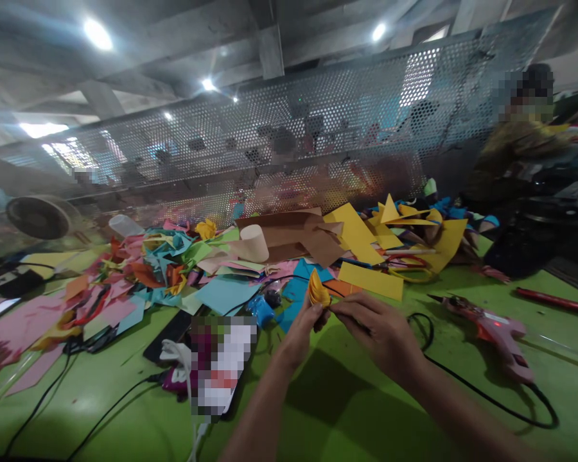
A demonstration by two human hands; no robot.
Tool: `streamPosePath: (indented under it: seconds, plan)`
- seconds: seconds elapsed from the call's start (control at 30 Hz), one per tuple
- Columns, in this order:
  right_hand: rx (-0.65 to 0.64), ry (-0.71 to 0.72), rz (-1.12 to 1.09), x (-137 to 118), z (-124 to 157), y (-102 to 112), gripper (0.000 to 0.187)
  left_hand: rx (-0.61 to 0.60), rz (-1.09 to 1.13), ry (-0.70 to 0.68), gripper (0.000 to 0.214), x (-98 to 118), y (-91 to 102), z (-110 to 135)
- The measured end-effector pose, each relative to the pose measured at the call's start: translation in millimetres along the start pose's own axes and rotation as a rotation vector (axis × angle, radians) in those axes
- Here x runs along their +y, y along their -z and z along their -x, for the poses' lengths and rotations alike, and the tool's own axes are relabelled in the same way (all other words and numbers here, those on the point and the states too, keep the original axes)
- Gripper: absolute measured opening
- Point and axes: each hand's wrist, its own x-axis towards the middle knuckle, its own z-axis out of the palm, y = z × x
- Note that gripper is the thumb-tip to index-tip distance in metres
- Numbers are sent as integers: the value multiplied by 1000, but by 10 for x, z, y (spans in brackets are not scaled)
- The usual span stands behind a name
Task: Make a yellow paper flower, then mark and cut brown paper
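Note:
Between my two hands is a small yellow paper flower [319, 294], its layered petals pointing up and its base low in my fingers. My left hand [302, 327] is closed around it from the left. The fingertips of my right hand [378, 327] are pinched together at the flower's lower right side; whatever lies between them is too small to make out. A yellow paper strip [370, 280] lies just beyond my right hand. Blue paper [298, 289] is spread behind the flower.
A pink glue gun [496, 330] with a black cord lies at the right, near a red pen-like tool [553, 300]. To the left are a phone [226, 366] and a power strip. Coloured paper scraps [164, 263], brown paper [289, 234] and scissors [409, 263] line the back.

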Motion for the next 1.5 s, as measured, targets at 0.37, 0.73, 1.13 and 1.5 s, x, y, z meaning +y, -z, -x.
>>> streamPosePath:
  seconds: [0.37, 0.73, 1.13, 1.5]
  plan:
    - [-80, 111, 188, -19, -29, 7, 14, 14, -5, 33, 38, -74, 36, -16]
    - [-105, 59, 120, -9, 17, -30, 22, 57, -28, 10, 41, -61, 50, -19]
    - [31, -30, -8, -42, -23, 10, 19, 24, -24, 10, 40, -29, 53, -22]
    - [-27, 19, 54, 4, -83, -28, 13, 5, -54, 40, 40, -10, 53, -8]
